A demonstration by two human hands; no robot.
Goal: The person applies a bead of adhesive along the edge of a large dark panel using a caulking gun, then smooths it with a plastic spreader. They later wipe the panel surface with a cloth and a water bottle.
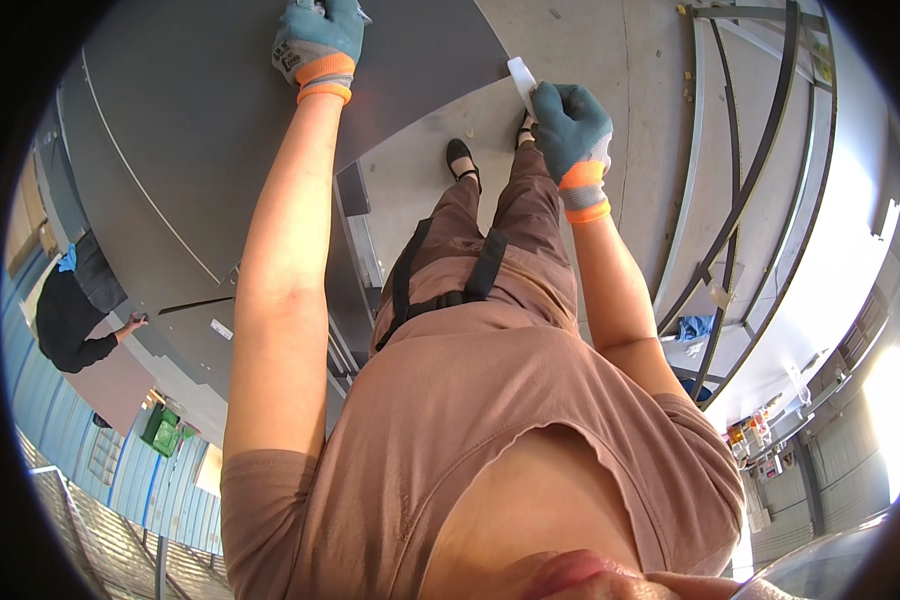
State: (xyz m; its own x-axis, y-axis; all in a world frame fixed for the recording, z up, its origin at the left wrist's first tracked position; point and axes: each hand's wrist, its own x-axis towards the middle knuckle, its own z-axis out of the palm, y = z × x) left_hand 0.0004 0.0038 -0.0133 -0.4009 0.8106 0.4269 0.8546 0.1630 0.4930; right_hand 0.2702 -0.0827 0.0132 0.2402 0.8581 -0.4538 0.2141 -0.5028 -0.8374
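My left hand (320,45), in a teal and grey glove with an orange cuff, is closed over the dark grey panel (190,110) near the top of the view. Something pale shows at its fingers, too cut off by the picture's edge to name. My right hand (574,135) wears a matching glove and is closed around a flat white strip-like tool (521,78). Its rounded end points up and left, close to the panel's right edge. The part inside the fist is hidden.
A metal frame rack (740,180) stands at the right, with a blue cloth (694,328) low on it. More panels lie to the left, where another person (75,310) in dark clothes works. A green container (160,430) is beyond. Concrete floor (610,45) shows between panel and rack.
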